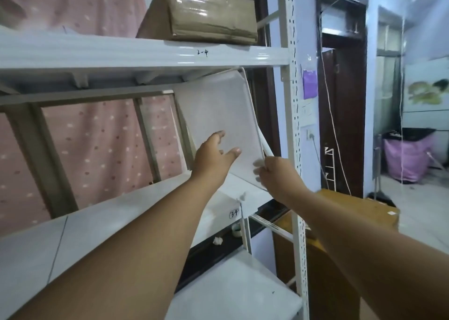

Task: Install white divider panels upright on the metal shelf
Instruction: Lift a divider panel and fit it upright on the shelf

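A white divider panel (216,110) with a raised rim stands tilted between the middle shelf board (136,212) and the upper shelf beam (145,55) of the white metal shelf, near its right end. Its top edge touches the underside of the upper shelf. My right hand (274,174) grips the panel's lower right corner, fingers curled around the rim. My left hand (213,154) has its fingers apart and its palm toward the panel's face, just beside it; whether it touches the panel I cannot tell.
A taped cardboard box (204,11) lies on the upper shelf. The perforated right upright (295,125) stands just right of the panel. A wooden cabinet (352,208) stands behind it. A pink dotted curtain (102,144) hangs behind the shelf. A lower board (233,290) lies below.
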A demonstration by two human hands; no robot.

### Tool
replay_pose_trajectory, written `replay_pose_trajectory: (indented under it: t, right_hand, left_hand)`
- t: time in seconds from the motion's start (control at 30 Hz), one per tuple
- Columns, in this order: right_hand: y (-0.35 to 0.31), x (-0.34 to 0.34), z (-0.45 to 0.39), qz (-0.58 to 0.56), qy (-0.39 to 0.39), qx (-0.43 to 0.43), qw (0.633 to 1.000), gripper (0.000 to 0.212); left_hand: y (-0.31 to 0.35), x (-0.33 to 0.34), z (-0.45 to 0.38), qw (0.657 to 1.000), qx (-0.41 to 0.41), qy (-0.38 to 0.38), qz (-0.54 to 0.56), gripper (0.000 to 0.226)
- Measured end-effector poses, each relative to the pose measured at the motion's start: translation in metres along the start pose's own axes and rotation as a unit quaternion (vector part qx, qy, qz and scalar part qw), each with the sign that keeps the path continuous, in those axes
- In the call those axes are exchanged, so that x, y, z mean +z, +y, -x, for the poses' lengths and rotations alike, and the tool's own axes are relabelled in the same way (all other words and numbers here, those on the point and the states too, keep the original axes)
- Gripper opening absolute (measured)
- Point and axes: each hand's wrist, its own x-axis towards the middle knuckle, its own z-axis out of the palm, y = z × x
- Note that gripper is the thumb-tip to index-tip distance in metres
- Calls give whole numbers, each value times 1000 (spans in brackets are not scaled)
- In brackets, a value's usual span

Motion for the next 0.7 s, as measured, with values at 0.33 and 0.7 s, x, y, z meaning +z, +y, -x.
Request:
replay_pose_trajectory:
  t: [0.33,0.7]
  right_hand:
    - [27,30,-27,-92,-3,50,994,29]
    - [32,43,-39,-118,-13,75,990,25]
  left_hand:
    - [-104,11,-12,993,-37,-66,-91,33]
    - [-22,-14,-115,945,293,86,-116,62]
